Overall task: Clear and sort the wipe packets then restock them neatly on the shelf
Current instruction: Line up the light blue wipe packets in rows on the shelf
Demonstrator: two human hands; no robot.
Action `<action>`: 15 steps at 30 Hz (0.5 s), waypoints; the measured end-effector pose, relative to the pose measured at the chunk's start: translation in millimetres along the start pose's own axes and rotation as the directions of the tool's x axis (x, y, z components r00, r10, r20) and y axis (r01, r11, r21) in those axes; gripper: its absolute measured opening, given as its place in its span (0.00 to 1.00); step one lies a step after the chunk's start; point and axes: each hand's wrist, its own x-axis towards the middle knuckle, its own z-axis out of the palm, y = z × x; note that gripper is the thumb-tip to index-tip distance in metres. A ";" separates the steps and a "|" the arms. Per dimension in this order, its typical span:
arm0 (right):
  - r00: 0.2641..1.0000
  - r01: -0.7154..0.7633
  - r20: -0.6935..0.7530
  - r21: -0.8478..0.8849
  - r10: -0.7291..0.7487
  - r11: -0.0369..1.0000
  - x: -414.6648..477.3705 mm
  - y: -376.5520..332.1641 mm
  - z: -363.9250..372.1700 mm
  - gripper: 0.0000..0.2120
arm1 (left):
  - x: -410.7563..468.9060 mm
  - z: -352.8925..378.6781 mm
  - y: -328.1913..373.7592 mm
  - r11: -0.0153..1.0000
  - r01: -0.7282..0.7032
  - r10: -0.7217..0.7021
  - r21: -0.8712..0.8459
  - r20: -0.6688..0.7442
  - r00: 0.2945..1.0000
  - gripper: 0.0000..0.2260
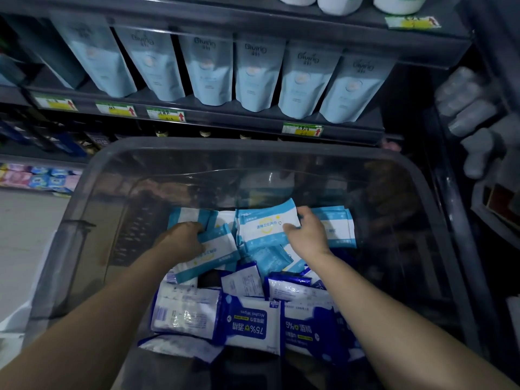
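A clear plastic bin [92, 192] holds several wipe packets. Light blue and white packets lie at its far end, dark blue alcohol wipe packets [251, 323] at the near end. My left hand [180, 237] is closed on a light blue packet [208, 257] left of centre. My right hand [305, 230] grips the edge of another light blue packet [264, 225], which is tilted up above the pile. More light blue packets [339, 229] lie to the right of that hand.
Dark shelves stand behind the bin. Pale blue refill pouches [253, 74] line the shelf above, with price tags [302, 129] on its edge. Bottles [467, 108] fill the right shelving. Colourful packs [39, 178] sit low on the left, above grey floor.
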 end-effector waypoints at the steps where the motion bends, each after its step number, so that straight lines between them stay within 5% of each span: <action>1: 0.999 0.032 -0.005 0.020 -0.032 0.999 0.0 -1.1 -0.1 0.07 | 0.2 -0.5 0.5 1.000 -0.006 0.006 -0.013 0.006 1.000 0.22; 6: 0.942 0.317 -0.072 -0.135 -0.328 0.939 -0.6 -25.4 -0.8 0.10 | 4.4 -6.9 -2.7 0.994 -0.011 0.011 -0.105 -0.002 1.000 0.23; 9: 0.938 0.261 -0.118 -0.374 -0.325 0.890 -0.4 -34.4 -3.3 0.09 | 5.6 -7.9 -4.4 0.993 -0.006 0.005 -0.122 -0.006 1.000 0.22; 12: 0.949 0.210 0.025 -0.790 -0.313 0.576 -7.3 -27.5 0.0 0.20 | 5.7 -6.1 -6.6 0.996 -0.003 0.003 -0.084 -0.007 1.000 0.23; 15: 0.825 0.417 0.167 -0.824 -0.540 0.383 -7.4 -16.4 15.0 0.26 | 5.9 -2.4 -4.8 1.000 -0.013 0.013 -0.005 0.006 1.000 0.27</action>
